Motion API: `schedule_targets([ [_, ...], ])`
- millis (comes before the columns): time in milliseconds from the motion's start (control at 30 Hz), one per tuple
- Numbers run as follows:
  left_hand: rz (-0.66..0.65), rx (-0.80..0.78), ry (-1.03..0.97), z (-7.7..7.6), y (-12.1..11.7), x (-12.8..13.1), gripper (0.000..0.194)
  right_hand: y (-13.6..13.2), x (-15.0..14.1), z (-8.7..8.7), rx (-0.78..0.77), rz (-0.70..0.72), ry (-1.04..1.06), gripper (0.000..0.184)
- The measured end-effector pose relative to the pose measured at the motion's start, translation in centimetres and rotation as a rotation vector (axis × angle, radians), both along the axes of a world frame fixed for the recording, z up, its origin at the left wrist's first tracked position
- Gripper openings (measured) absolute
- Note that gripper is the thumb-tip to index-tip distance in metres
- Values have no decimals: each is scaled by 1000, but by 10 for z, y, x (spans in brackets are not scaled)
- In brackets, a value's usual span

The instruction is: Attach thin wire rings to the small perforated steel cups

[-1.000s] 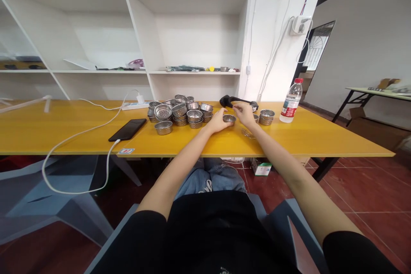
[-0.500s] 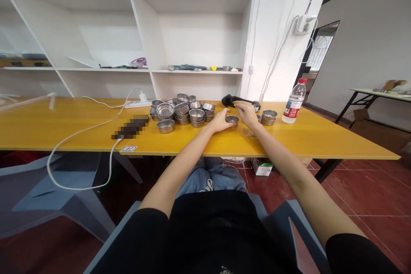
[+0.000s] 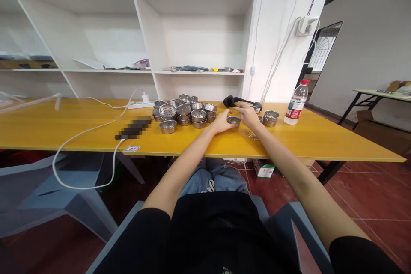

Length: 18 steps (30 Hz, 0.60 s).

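A small perforated metal cup (image 3: pixel 233 120) stands on the yellow table, and my left hand (image 3: pixel 221 123) is closed around its left side. Just above the cup's right rim, my right hand (image 3: pixel 248 115) is pinched, its fingertips pointing left. A thin line shows below those fingertips, too fine to name. Several thin wire rings (image 3: pixel 251 135) lie on the table under my right wrist. Two stacked metal cups (image 3: pixel 270 118) stand to the right of that hand. Left of my left hand is a pile of similar perforated cups (image 3: pixel 184 111).
A plastic bottle (image 3: pixel 296 102) with a red cap stands at the right. Behind my hands lies a black object (image 3: pixel 239 101). A white cable (image 3: pixel 86 187) hangs over the front edge at the left, near a blurred dark item (image 3: pixel 133 127). White shelves (image 3: pixel 199 30) rise behind the table.
The whole view has shifted slightly. My left hand keeps its hold on the cup, and my right fingers have come a little lower over its rim.
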State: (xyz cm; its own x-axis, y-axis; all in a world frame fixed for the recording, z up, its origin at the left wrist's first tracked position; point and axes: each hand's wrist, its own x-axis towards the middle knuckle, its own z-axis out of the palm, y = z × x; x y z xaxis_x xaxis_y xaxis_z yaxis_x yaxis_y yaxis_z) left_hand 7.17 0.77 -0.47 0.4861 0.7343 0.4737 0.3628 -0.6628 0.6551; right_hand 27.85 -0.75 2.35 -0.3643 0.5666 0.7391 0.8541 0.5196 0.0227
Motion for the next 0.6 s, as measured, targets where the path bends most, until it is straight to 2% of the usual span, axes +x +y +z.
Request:
schedule_targets([
  [267,-1,-10,17,7,-8,-2,67,3,2,-2,-7,-36,-74,46],
  [600,-1,-55,-76,3,-5,0,67,3,1,-2,28,-33,-87,43],
])
